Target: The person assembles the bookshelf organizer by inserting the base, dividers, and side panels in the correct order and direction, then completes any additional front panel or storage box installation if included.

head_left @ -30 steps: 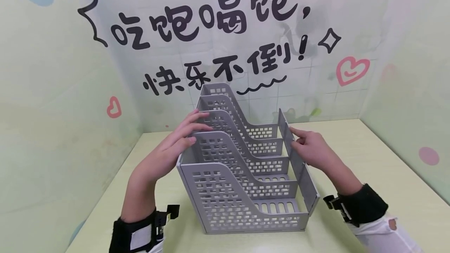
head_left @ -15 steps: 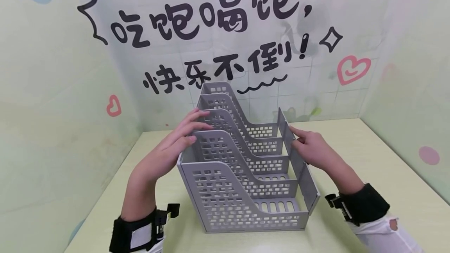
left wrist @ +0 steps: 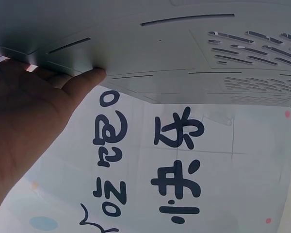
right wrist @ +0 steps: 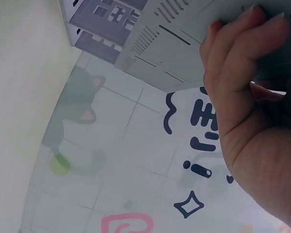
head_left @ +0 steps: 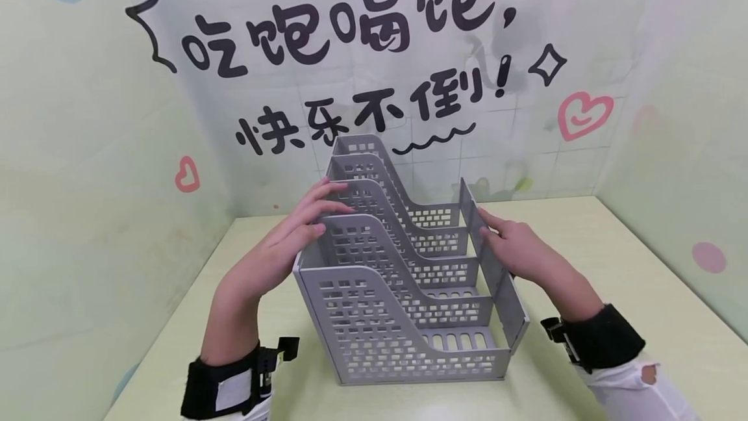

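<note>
In the head view, a grey plastic file organizer [head_left: 398,318] with perforated dividers and sloped sides stands upright on the table. Its compartments hold nothing visible. My left hand [head_left: 273,255] grips the top of the tall left panel, fingers over the edge. In the left wrist view, one digit [left wrist: 89,79] lies against that panel's outer face [left wrist: 123,46], and the other fingers are partly hidden. My right hand [head_left: 519,249] touches the outer side of the low right panel [head_left: 507,294]. In the right wrist view, its bent fingers [right wrist: 247,46] rest on that outer face.
The pale wooden table [head_left: 193,343] spreads around the organizer. A printed backdrop [head_left: 526,148] with black writing and pink hearts rises behind it and along both sides. Black camera straps [head_left: 604,336] encircle both wrists over white sleeves.
The right hand's fingers have shifted slightly against the right panel and look less curled than before. The left hand keeps its place. The organizer stays put, apart from a slight view shift.
</note>
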`<state>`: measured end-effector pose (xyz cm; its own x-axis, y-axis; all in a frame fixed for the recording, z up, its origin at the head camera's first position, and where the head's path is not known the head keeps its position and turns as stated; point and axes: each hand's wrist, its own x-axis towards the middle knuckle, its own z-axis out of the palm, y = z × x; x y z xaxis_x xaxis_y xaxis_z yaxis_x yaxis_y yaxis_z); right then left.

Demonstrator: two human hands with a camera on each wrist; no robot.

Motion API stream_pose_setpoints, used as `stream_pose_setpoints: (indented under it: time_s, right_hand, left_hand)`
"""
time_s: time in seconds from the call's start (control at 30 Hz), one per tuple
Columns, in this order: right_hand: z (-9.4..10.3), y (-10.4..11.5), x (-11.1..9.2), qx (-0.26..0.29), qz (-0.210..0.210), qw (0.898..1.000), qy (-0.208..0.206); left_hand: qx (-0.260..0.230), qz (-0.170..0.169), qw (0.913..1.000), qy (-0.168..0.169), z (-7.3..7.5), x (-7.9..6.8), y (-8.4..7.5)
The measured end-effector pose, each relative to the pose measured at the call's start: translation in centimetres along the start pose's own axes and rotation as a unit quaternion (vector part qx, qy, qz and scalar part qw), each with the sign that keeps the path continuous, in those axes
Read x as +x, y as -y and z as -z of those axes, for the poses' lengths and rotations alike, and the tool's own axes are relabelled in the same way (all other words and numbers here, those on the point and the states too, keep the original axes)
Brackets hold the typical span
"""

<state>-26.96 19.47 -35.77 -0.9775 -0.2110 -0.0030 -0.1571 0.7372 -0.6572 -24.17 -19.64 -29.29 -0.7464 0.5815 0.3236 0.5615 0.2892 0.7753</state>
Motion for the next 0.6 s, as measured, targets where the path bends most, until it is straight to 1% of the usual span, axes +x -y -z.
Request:
stream_pose_setpoints:
  time_s: [0.1, 0.27, 0.43, 0.6]
  right_hand:
    - [-0.6, -0.2, 0.4, -0.009, 0.0, 1.0, 0.002]
    - [-1.7, -0.6, 0.2, -0.038, -0.006, 0.999, 0.001]
    - [-2.4, -0.7, -0.1, -0.097, -0.007, 0.995, -0.027]
    - [-3.3, -1.1, -0.3, -0.146, -0.01, 0.989, -0.035]
  left_hand:
    - [-0.003, 0.001, 1.0, -0.001, 0.0, -0.1, 0.0]
    - [-0.005, 0.0, 1.0, 0.0, 0.0, 0.0, 0.1]
    - [-0.005, -0.001, 1.0, 0.004, 0.2, 0.1, 0.0]
    - [-0.006, 0.001, 1.0, 0.006, 0.2, 0.2, 0.0]
